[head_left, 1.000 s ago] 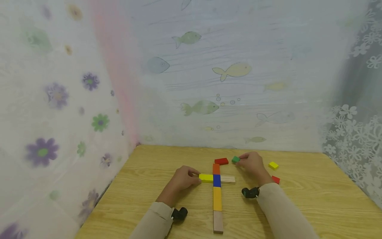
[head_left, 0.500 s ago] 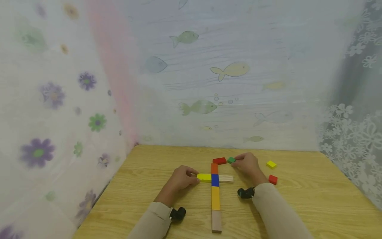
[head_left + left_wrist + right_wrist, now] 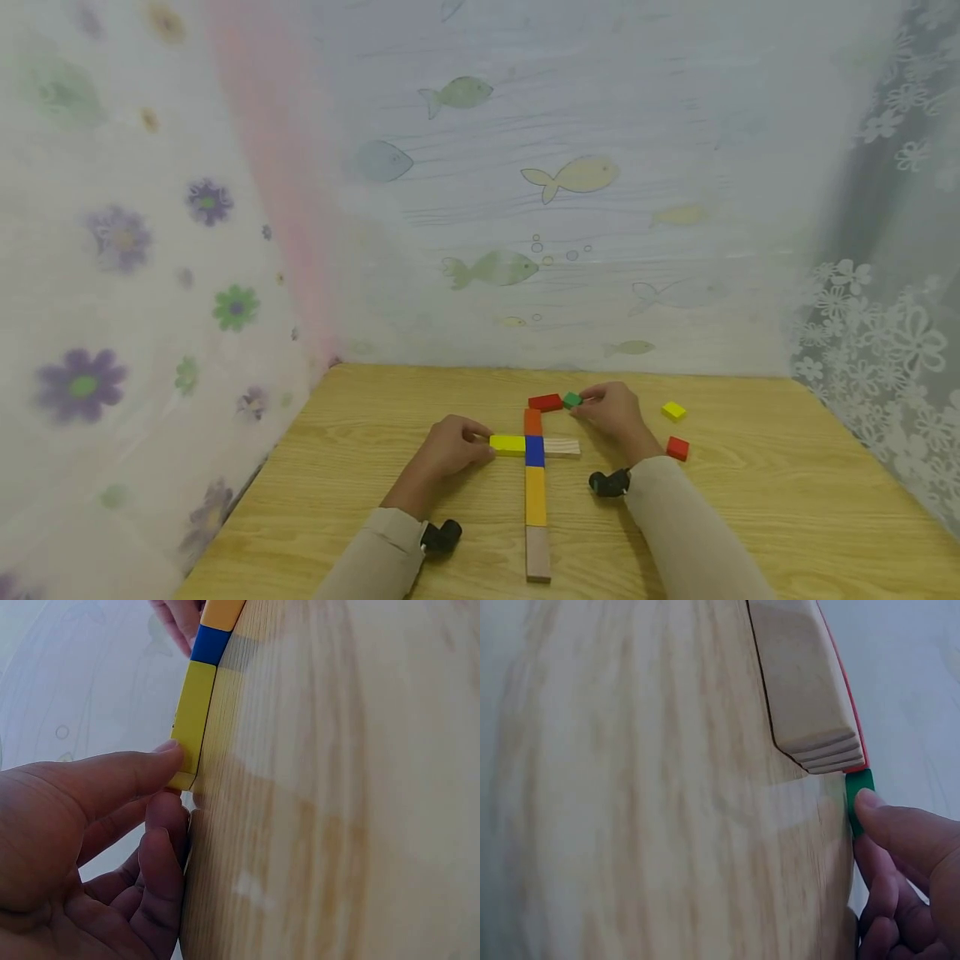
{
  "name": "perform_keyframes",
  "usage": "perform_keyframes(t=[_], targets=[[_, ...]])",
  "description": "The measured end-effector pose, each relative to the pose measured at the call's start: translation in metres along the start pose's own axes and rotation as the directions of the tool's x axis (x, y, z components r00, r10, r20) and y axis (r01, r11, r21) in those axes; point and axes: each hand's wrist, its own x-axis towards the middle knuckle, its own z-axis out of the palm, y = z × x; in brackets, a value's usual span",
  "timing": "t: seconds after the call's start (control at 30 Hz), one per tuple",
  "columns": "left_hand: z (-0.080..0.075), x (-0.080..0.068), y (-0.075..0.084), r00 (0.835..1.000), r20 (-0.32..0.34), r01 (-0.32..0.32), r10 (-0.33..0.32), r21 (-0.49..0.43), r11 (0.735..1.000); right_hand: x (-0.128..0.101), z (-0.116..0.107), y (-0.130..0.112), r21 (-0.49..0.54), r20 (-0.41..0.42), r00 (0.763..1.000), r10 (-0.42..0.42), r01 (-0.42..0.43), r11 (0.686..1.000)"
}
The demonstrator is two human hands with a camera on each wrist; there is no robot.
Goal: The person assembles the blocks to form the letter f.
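across the table (image 3: 337, 442), forearms (image 3: 375, 554) angled inward, left hand (image 3: 448, 448) pinched the long yellow block (image 3: 507, 446) by its end, right hand (image 3: 617, 411) pinched the green block (image 3: 572, 400), spare fingers (image 3: 159, 877) loosely curled.

A small green block (image 3: 572, 401), pinched in the right hand (image 3: 613, 412), is near the middle of the far edge of the worktop (image 3: 300, 500). A longer yellow block (image 3: 507, 446), its left end held by the left hand (image 3: 447, 448), lies flat, roughly parallel to that edge.

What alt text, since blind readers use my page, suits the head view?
The left hand pinches a yellow bar in a cross of blocks on a table; the right hand pinches a green block beside a red bar near the cross's top. A yellow block and red block lie farther right.
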Motion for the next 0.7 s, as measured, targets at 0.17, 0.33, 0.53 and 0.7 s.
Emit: perform_keyframes(t=[0.17, 0.33, 0.53, 0.7], targets=[[-0.0004, -0.0003, -0.0003, 1.0, 0.004, -0.012, 0.012, -0.007, 1.0, 0.0008, 0.0009, 0.0014, -0.01, -0.008, 1.0, -0.004, 0.004, 1.0], [-0.001, -0.0002, -0.0008, 1.0, 0.008, -0.017, 0.018, -0.02, 1.0, 0.0009, 0.0001, 0.0021, 0.002, -0.015, 1.0, -0.013, 0.013, 1.0], [0.0, 0.001, -0.0011, 1.0, 0.004, -0.004, 0.004, -0.016, 1.0, 0.0007, 0.0002, 0.0025, -0.012, -0.023, 1.0, -0.02, 0.019, 1.0], [0.0005, 0.001, -0.0015, 1.0, 0.004, -0.003, 0.003, -0.01, 1.0, 0.0013, 0.0014, 0.0042, -0.016, -0.031, 0.999, -0.025, 0.025, 1.0]])
